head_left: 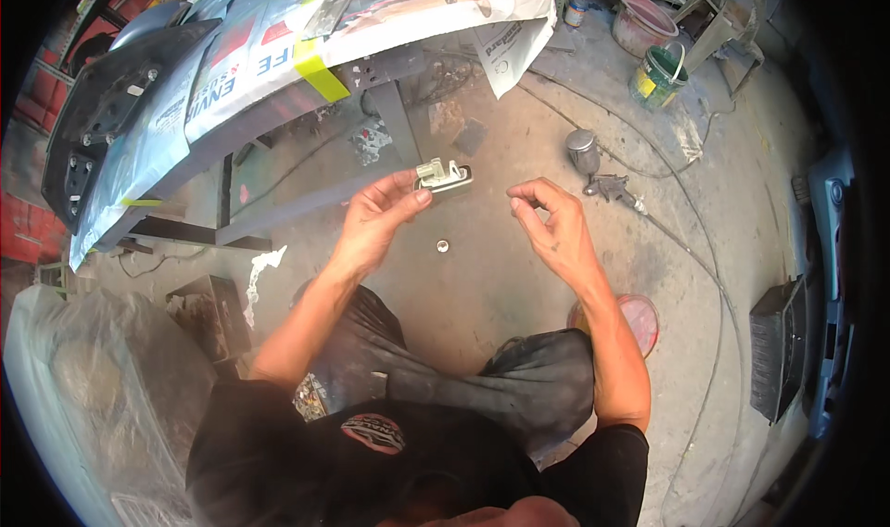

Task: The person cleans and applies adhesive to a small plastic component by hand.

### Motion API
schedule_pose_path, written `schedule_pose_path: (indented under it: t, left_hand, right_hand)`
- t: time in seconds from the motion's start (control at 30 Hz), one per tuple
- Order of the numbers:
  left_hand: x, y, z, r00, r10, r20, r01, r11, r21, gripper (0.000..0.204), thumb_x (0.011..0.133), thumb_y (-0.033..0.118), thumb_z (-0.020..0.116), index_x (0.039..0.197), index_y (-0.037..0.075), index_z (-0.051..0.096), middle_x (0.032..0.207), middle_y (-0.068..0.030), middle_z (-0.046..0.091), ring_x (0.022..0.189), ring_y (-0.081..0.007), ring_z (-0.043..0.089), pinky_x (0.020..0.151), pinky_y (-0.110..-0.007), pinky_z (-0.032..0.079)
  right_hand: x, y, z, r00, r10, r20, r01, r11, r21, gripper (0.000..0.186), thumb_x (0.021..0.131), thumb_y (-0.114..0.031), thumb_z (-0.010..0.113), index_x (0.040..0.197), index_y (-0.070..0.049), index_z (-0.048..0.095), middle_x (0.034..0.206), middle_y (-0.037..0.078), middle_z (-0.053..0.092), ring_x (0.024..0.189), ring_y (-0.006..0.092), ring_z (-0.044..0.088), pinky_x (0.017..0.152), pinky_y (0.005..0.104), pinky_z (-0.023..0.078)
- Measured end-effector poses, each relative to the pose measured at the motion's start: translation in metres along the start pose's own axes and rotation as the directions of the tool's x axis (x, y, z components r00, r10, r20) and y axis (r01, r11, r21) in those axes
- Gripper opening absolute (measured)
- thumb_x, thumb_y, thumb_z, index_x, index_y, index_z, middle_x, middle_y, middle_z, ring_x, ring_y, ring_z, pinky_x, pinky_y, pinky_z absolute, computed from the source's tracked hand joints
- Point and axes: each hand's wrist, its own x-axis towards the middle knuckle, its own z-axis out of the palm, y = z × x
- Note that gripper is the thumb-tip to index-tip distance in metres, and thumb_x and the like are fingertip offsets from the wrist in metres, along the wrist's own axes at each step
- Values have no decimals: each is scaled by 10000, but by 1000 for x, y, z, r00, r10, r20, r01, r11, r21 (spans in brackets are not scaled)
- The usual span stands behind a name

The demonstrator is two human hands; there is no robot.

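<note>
My left hand [382, 214] grips a small pale plastic lamp housing [447, 184] between thumb and fingers. The housing has a whitish socket-like piece on top and a dark end. To its right, my right hand [553, 221] hangs in the air, apart from the housing, with thumb and forefinger pinched together. Whether anything tiny sits in that pinch I cannot make out. Below and between the hands, a small round whitish cap [442, 246] lies on the concrete floor.
A paper-masked car panel [278, 73] rests on a stand at the upper left. A spray gun [593, 164] with its hose lies right of my right hand. Green [658, 75] and pink [644, 19] buckets stand at the upper right. A red-topped tin [640, 323] is beside my right forearm.
</note>
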Motion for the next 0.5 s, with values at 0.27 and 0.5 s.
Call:
schedule_pose_path:
  t: [0.27,0.5]
  left_hand:
    - [0,13,1,945,305,119,-317,765,561,453,833,144,826,1248,33,683,968,11,634,856,-103,503,830,-276,450]
    - [6,-6,-13,964,256,69,-256,837,484,475,843,69,811,1281,-7,646,1073,-16,637,909,-101,560,883,-280,468]
  right_hand:
    - [4,9,4,1000,0,-2,0,1000,-26,177,932,-102,646,1037,33,693,954,139,698,857,223,673,649,333,509]
    - [5,16,6,998,56,26,-55,998,-42,191,925,-96,651,1047,44,693,954,147,704,862,231,666,771,340,519]
